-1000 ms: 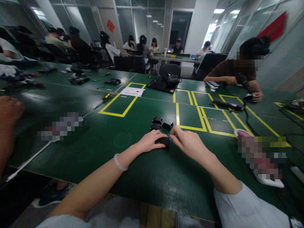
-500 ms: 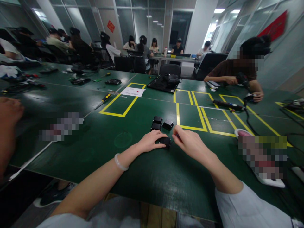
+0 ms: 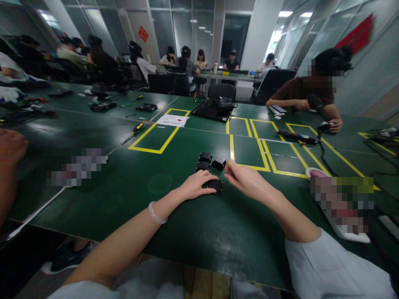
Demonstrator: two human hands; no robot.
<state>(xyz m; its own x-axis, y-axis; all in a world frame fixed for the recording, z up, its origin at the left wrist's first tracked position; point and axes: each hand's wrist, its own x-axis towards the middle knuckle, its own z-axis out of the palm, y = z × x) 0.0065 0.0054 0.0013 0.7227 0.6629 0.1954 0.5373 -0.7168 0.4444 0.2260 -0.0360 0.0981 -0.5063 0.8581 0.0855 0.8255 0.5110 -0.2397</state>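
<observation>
Hands are meeting over a small black plastic part (image 3: 214,185) lying near the middle of the green worktop (image 3: 187,232). The left hand (image 3: 196,185) is pressing down on the part, its grip closed over the top, probably to pin it flat. The right hand (image 3: 247,181) is resting just right of it, thumb and forefinger pinched together at the part's right edge; whether they are gripping anything is too small to tell. Three more black parts (image 3: 209,161) are sitting in a tight cluster just beyond, within easy reach. A yellow-handled screwdriver (image 3: 134,131) is lying well apart to the far left, beside a yellow taped rectangle (image 3: 158,133). A co-worker (image 3: 307,93) is working at the far right.
</observation>
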